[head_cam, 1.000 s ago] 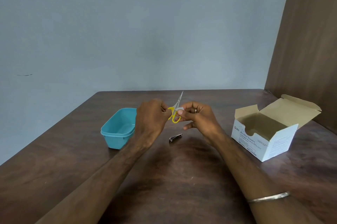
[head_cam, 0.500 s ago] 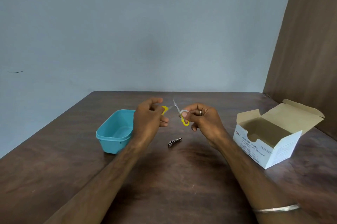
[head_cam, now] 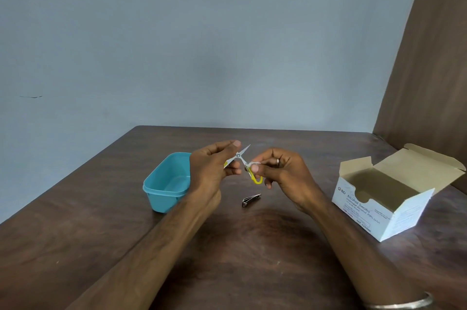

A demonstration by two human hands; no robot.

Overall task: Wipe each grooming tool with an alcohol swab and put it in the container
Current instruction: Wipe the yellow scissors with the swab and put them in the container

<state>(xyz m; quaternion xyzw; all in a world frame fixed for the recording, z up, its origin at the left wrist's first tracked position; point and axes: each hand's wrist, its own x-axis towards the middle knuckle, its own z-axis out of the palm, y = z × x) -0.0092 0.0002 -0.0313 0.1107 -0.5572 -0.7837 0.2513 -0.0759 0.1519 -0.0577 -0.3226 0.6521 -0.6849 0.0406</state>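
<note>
Lying left of the scissors (head_cam: 243,161): teal container (head_cam: 165,184), nearest the left hand (head_cam: 214,165), which pinches one blade. Splayed open, long axis up-left to down-right. Right hand (head_cam: 280,173) pinching swab (head_cam: 254,164) on handle. Nail clipper (head_cam: 251,200) on worktop (head_cam: 75,234) below, unwiped by appearance.

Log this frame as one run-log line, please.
step: wiping scissors | left hand: holds one handle | right hand: pinches swab | nail clipper: on table | container: no tools visible
</note>
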